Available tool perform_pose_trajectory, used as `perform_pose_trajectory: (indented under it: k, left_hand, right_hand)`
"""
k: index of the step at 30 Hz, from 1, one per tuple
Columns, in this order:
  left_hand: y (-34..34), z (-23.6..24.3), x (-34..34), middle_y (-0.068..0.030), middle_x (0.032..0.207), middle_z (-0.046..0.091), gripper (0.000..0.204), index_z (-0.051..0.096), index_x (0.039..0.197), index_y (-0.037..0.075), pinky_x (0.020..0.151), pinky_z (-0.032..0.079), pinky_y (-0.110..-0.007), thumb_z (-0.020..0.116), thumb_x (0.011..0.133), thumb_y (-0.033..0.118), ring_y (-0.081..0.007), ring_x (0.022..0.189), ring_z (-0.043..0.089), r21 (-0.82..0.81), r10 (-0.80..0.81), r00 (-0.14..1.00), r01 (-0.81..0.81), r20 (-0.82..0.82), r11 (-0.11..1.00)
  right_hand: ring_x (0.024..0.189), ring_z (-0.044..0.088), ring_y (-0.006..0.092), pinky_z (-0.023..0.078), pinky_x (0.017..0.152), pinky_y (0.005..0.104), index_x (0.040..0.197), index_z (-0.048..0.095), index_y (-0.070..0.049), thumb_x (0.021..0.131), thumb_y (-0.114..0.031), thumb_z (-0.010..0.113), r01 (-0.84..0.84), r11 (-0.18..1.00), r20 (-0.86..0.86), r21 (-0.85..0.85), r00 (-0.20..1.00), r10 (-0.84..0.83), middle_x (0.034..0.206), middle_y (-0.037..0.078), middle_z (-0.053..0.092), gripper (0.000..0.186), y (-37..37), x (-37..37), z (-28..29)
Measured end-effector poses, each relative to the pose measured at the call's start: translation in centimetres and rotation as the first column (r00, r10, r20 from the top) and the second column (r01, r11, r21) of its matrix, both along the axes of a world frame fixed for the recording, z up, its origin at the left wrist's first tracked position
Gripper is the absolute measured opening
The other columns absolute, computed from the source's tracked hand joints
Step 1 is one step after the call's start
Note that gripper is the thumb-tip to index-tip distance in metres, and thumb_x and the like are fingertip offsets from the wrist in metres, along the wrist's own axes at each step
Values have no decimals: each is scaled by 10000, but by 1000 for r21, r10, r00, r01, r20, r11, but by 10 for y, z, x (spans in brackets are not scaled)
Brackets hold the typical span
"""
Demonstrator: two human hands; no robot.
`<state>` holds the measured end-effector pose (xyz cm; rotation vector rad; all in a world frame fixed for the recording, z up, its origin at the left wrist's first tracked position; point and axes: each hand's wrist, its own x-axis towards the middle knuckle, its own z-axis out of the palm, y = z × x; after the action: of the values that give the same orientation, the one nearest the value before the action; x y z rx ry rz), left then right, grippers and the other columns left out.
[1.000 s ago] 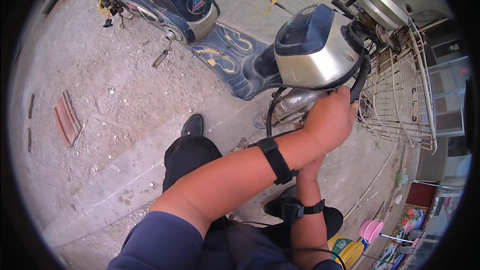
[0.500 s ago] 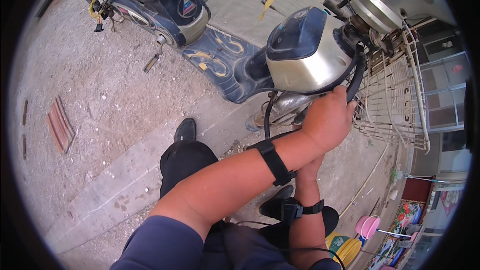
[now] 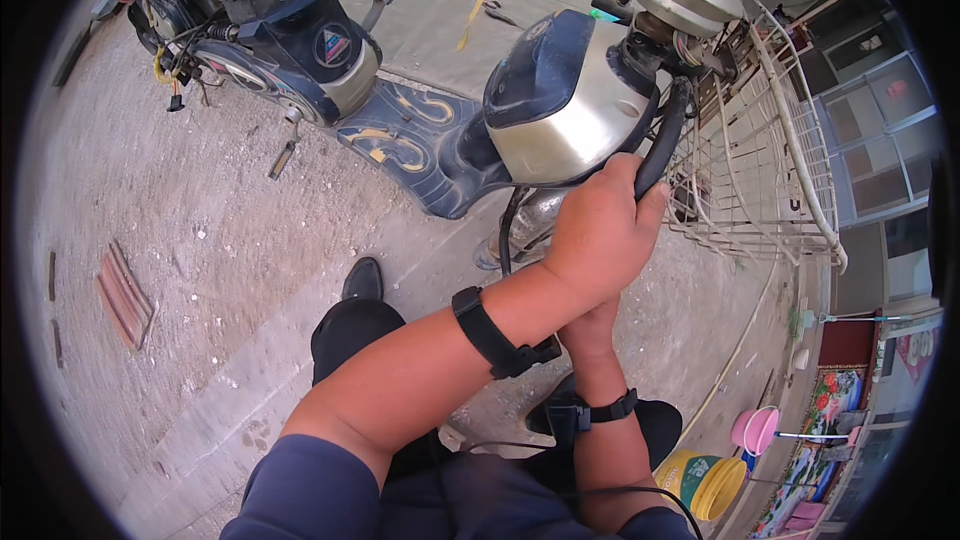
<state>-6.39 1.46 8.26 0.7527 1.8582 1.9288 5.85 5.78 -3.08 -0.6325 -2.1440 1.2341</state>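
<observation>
My left hand (image 3: pixel 605 225) is wrapped round a thick black tube (image 3: pixel 660 152) that curves up beside the front of an electric scooter (image 3: pixel 560 140). Its thumb and finger close on the lower part of the tube, just below the scooter's silver and dark blue front panel. Lower down, my right hand (image 3: pixel 592 325) reaches up under the left wrist; its fingers are hidden behind the left hand and forearm. A thinner black cable (image 3: pixel 508 232) hangs in a bend left of my left hand. Both wrists wear black straps.
A white wire basket (image 3: pixel 765 155) sits right of my hands at the scooter's front. The scooter's footboard (image 3: pixel 415 140) stretches to the left. A yellow bucket (image 3: pixel 710 485) and a pink bucket (image 3: pixel 755 430) stand at lower right. A reddish ridged tile (image 3: pixel 125 295) lies on gravel.
The whole view has shifted, so the scooter and both hands appear farther left. My left hand keeps its hold on the black tube.
</observation>
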Motion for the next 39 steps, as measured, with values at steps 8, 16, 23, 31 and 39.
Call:
perform_pose_trajectory:
  k: [8,16,23,31,39]
  left_hand:
    - [2,-10,0,-40,757,620,322,597,1109,-49,575,471,-273,663,969,233,-75,654,552,120,-16,999,12,30,993]
    - [-1,-3,0,12,792,598,295,598,1123,-57,592,438,-224,649,989,201,-38,694,497,138,-9,998,1,57,990]
    - [-5,10,2,7,809,596,308,603,1126,-56,589,426,-228,652,987,214,-42,692,487,90,-48,990,36,134,995]
    - [-11,7,-3,5,804,594,314,611,1105,-48,614,432,-234,660,982,236,-48,716,492,74,-15,998,10,61,997]
    - [-15,15,-7,-2,800,606,303,628,1068,-43,626,443,-247,661,978,244,-57,712,501,7,-14,999,14,47,1000]
  right_hand:
    - [992,659,142,531,840,321,1095,693,7,866,-64,731,-29,999,86,21,996,27,1069,57,727,243,-1,-2,1]
    - [985,662,133,520,841,310,997,726,-19,902,-35,678,-41,995,74,-92,996,48,1050,57,737,107,-8,-10,20]
    - [896,669,234,523,790,338,1069,674,-16,889,-115,687,-70,989,-41,-131,997,65,1022,125,704,206,-10,-11,14]
    - [875,673,309,542,740,352,1041,691,-28,817,-81,767,53,849,-126,526,992,16,1019,128,699,242,21,18,145]
    - [764,682,232,535,658,311,1095,729,-67,785,-174,819,112,292,-60,950,982,-179,999,103,706,340,56,23,276]
